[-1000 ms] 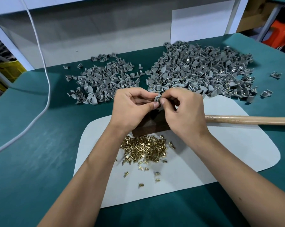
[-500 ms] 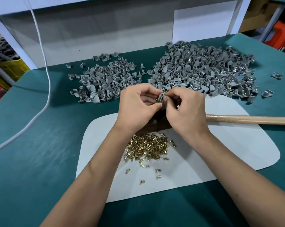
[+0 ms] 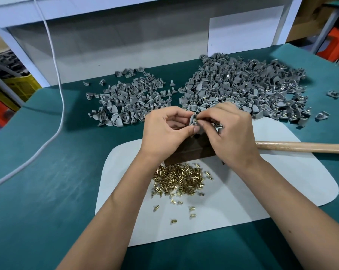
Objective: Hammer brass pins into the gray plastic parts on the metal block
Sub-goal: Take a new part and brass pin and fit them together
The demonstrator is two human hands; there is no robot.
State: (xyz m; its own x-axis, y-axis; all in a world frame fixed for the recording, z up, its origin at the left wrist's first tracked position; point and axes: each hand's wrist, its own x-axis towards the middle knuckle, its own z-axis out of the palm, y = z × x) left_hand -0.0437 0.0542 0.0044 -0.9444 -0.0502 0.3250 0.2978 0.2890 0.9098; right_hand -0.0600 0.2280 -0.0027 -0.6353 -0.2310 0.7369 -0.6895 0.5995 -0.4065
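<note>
My left hand [image 3: 164, 131] pinches a small gray plastic part [image 3: 192, 120] held above the dark metal block [image 3: 192, 151]. My right hand [image 3: 229, 133] pinches a brass pin [image 3: 196, 120] against that part. Both hands meet over the block, which they largely hide. A heap of loose brass pins [image 3: 179, 179] lies on the white mat [image 3: 252, 191] just in front of the block. The wooden hammer handle [image 3: 305, 147] lies on the mat to the right; its head is hidden behind my right hand.
Two heaps of gray plastic parts lie on the green table: a smaller heap [image 3: 129, 102] at back left, a larger heap [image 3: 248, 88] at back right. A white cable [image 3: 61, 106] trails across the left. A white panel [image 3: 244, 34] stands behind.
The view has shifted slightly. My hands stay together over the block, the fingers reworking the pin and the part between them.
</note>
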